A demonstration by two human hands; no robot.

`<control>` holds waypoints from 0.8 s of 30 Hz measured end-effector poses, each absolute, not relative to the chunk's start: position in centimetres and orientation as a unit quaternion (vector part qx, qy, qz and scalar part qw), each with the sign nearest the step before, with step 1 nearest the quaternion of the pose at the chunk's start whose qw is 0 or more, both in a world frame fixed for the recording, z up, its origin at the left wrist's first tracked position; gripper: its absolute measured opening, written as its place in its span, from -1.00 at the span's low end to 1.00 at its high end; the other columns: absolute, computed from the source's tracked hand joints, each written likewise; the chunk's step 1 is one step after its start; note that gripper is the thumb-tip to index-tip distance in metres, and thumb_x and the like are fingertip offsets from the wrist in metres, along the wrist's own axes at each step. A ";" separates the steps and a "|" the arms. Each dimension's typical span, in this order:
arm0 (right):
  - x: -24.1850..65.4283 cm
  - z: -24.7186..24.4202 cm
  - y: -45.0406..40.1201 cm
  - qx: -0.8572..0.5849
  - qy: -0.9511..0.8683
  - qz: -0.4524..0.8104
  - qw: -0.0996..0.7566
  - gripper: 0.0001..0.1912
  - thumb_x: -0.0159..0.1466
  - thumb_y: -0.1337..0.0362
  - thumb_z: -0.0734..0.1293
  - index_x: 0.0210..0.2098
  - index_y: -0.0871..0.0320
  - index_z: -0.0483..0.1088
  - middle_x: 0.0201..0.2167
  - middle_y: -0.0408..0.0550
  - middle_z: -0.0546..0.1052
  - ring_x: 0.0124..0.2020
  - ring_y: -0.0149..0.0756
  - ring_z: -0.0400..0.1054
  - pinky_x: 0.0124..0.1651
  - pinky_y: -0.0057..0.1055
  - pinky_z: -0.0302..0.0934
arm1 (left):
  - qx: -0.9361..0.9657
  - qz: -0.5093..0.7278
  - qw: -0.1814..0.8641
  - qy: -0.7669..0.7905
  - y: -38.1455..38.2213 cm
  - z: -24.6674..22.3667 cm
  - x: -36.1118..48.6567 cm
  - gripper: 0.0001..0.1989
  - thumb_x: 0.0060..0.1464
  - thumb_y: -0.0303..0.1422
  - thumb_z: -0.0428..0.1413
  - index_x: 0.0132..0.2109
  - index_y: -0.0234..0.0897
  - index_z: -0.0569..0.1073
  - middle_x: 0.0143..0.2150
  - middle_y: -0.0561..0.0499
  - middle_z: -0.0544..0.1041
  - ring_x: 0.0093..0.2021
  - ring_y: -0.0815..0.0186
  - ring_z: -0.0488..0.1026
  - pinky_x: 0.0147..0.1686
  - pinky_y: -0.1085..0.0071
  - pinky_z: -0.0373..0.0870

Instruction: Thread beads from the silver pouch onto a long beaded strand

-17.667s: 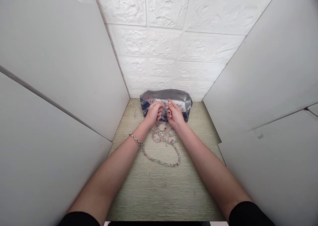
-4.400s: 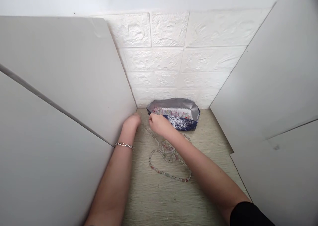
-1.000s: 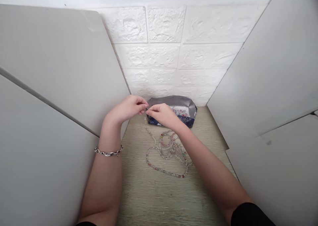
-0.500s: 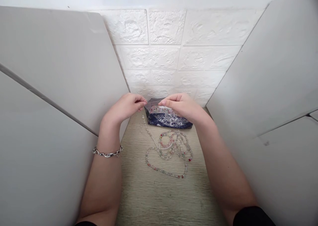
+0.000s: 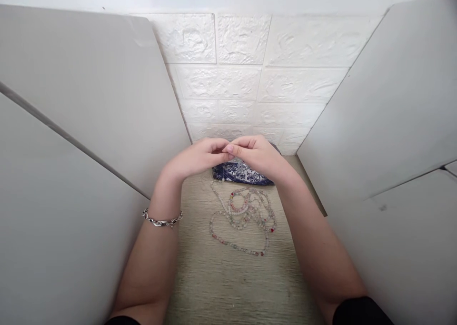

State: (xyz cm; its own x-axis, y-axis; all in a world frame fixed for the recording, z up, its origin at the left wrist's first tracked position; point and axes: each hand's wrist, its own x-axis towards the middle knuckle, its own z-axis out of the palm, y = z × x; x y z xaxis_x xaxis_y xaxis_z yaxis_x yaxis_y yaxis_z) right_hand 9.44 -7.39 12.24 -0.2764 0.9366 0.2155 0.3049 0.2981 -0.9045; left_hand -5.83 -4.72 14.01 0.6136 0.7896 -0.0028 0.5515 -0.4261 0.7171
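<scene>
My left hand and my right hand meet at the fingertips above a blue-and-white patterned pouch. Both are closed in a pinch on a thin thread, whose end is hidden among the fingers. From below my left fingers the thread drops to a long strand of small beads, mostly clear and pale with some red and pink ones. The strand lies in loose loops on the table. Most of the pouch's upper part is covered by my hands; whether a bead sits between the fingertips does not show.
Pale panels stand close on the left and on the right. Behind the pouch rises a white brick-textured wall. The wood-grain tabletop stretches toward me between my forearms.
My left hand has moved right to meet my right hand, closing the gap where the thread was stretched. The strand's raised end has shifted right and sunk lower.
</scene>
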 end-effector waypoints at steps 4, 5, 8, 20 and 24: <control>9.6 12.3 -7.5 -0.445 -0.697 0.389 0.406 -0.69 0.09 0.12 0.18 -0.47 0.23 0.41 -0.59 -0.12 0.40 -0.52 -0.49 0.22 -0.43 -0.51 0.09 | 0.811 0.185 0.383 0.402 -4.8 13.9 -5.4 -0.73 -0.06 -0.23 -0.03 -0.43 -0.34 0.43 -0.47 0.02 0.44 -0.40 0.42 0.37 -0.38 0.47 0.30; 9.7 12.4 -7.5 -0.447 -0.696 0.387 0.407 -0.68 0.09 0.11 0.18 -0.47 0.23 0.41 -0.61 -0.13 0.38 -0.55 -0.50 0.21 -0.46 -0.52 0.08 | 0.806 0.188 0.386 0.408 -4.8 13.8 -5.3 -0.73 -0.06 -0.22 -0.02 -0.44 -0.35 0.43 -0.49 0.02 0.44 -0.42 0.42 0.37 -0.38 0.47 0.30; 10.0 12.5 -7.5 -0.460 -0.692 0.374 0.413 -0.67 0.09 0.09 0.18 -0.46 0.23 0.41 -0.66 -0.15 0.33 -0.60 -0.52 0.16 -0.51 -0.54 0.04 | 0.800 0.195 0.396 0.406 -4.7 13.6 -5.3 -0.72 -0.06 -0.21 -0.02 -0.45 -0.35 0.43 -0.54 0.03 0.40 -0.47 0.44 0.34 -0.43 0.48 0.30; 13.1 12.9 -7.5 -0.543 -0.662 0.331 0.396 -0.63 0.04 0.06 0.21 -0.37 0.23 0.42 -0.60 -0.12 0.35 -0.65 -0.52 0.07 -0.60 -0.52 -0.03 | 0.772 0.271 0.347 0.459 -4.3 13.6 -5.8 -0.58 0.02 -0.12 -0.17 -0.24 -0.31 0.43 -0.69 0.10 0.16 -0.65 0.51 0.13 -0.64 0.55 0.11; 13.0 13.1 -7.5 -0.533 -0.681 0.316 0.390 -0.67 0.05 0.10 0.21 -0.39 0.22 0.43 -0.55 -0.10 0.38 -0.57 -0.48 0.15 -0.51 -0.50 0.03 | 0.792 0.221 0.401 0.404 -4.4 13.4 -5.4 -0.58 0.00 -0.11 -0.14 -0.20 -0.32 0.41 -0.63 0.09 0.26 -0.65 0.53 0.13 -0.64 0.56 0.11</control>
State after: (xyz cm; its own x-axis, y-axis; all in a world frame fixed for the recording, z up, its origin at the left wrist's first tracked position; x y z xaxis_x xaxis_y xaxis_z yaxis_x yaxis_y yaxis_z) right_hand 13.04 -7.54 13.09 -0.1279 0.9725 0.1946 0.4797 0.2324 -0.8461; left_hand -5.40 -4.42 13.39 0.5759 0.8171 0.0253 0.4631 -0.3516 0.8135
